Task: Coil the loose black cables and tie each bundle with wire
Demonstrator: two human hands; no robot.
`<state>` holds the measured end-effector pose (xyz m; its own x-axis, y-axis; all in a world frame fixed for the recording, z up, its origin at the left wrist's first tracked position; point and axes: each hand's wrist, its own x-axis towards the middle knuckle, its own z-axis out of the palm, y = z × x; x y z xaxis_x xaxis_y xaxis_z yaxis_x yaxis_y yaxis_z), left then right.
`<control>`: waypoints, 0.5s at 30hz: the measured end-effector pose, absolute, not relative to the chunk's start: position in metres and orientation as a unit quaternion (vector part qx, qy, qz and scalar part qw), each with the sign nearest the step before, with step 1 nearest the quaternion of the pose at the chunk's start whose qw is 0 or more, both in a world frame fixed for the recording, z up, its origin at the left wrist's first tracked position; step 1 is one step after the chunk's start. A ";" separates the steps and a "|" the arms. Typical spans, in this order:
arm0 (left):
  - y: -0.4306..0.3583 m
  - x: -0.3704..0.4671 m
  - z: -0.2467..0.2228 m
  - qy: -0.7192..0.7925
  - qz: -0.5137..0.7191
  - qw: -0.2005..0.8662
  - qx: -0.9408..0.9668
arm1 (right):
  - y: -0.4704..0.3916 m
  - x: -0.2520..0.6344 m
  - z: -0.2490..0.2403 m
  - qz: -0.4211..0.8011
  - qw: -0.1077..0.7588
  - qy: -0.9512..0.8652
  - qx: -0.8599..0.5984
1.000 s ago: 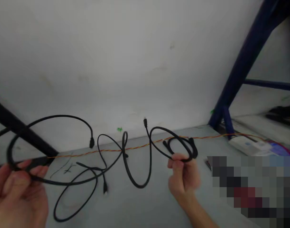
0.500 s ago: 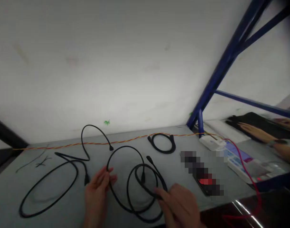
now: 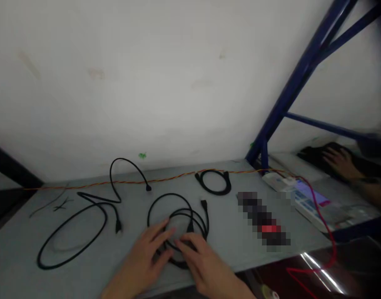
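Note:
A black cable (image 3: 169, 194) lies in loose, overlapping loops on the grey tabletop at the front middle. My left hand (image 3: 143, 255) is on the left side of these loops, thumb and fingers curled round the strands. On the near right side of the coil, my right hand (image 3: 205, 265) has its fingers bent and closed on the same cable; its fingertips almost meet those of the left. One plug (image 3: 204, 204) of the cable sticks up beyond the right hand, and a second plug (image 3: 190, 226) rests inside the loops. My fingers hide part of the strands.
Another black cable (image 3: 106, 216) sprawls at left, near short thin ties (image 3: 63, 204). A coiled cable (image 3: 213, 193) lies behind. Twisted red-yellow wire (image 3: 165, 179) crosses the back. At right are a blurred-out object (image 3: 265, 224), a power strip (image 3: 305, 205), a blue frame (image 3: 290, 91) and another person's hand (image 3: 340, 162).
My left hand has moved right and my right hand left, so both meet at the coil. The loops are drawn closer together. The other person's hand has shifted on the black item.

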<state>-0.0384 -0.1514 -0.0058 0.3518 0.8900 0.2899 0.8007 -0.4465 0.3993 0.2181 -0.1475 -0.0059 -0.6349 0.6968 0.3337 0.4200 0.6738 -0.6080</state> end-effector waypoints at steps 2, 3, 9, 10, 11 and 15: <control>-0.166 -0.038 -0.010 0.497 0.203 0.086 0.840 | -0.144 0.227 -0.007 0.286 0.335 -0.845 -0.305; -0.171 -0.039 -0.014 0.499 0.204 0.067 0.840 | -0.140 0.232 -0.007 0.295 0.368 -0.826 -0.308; -0.181 -0.048 -0.020 0.502 0.200 -0.005 0.841 | -0.084 0.243 0.009 0.253 0.329 -0.830 -0.374; -0.180 -0.050 -0.018 0.500 0.194 -0.005 0.844 | -0.073 0.242 0.014 0.234 0.278 -0.854 -0.372; -0.179 -0.052 -0.016 0.497 0.192 -0.003 0.846 | -0.063 0.241 0.019 0.218 0.231 -0.873 -0.371; -0.174 -0.063 -0.013 0.491 0.189 0.020 0.850 | -0.034 0.235 0.035 0.185 0.121 -0.910 -0.350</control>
<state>-0.0630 -0.1745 -0.0125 0.4465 0.8420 0.3028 0.8272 -0.5174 0.2191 0.2353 -0.0337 0.0348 -0.7252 0.6825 0.0908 0.5927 0.6860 -0.4220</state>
